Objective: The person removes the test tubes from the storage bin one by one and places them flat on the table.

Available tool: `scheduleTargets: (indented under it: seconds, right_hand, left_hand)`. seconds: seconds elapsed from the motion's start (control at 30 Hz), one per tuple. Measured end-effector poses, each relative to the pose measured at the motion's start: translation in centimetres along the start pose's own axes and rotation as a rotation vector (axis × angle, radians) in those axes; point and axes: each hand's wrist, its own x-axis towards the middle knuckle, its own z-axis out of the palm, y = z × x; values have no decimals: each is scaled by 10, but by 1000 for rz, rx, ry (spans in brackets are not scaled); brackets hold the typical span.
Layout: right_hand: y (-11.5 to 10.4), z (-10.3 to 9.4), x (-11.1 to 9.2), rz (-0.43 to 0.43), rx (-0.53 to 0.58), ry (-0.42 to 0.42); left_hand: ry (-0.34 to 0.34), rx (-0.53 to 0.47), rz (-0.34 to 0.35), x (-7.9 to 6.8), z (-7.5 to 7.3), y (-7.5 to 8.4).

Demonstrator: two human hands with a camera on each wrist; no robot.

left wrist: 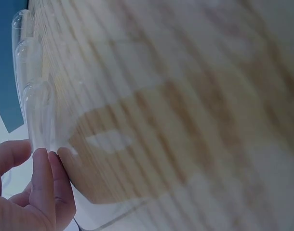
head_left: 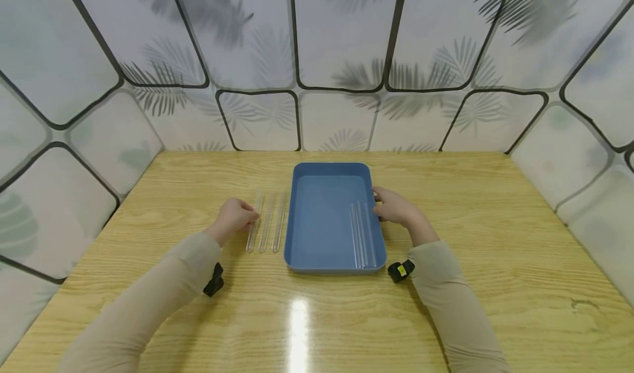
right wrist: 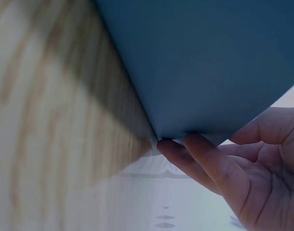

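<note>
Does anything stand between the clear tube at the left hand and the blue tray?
Yes: the middle tube and the right tube lie on the table between the left tube, pinched by the left hand, and the blue tray, whose raised left wall follows. Nothing visible hangs above.

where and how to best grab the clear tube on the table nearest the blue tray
The nearest tube is probably best pinched mid-length from above: it lies long and slim between the blue tray and the middle tube, leaving little room sideways.
</note>
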Motion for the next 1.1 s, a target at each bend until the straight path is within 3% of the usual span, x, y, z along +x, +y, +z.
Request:
scheduleTargets:
  seconds: [0.8, 1.1]
  right_hand:
    - [-2, 0, -1, -2, -5, -3]
    - [-1, 0, -1, -7, 0, -2]
  left_hand:
    - [29, 106, 53, -1, 1, -1]
    - [20, 83, 49, -1, 1, -2]
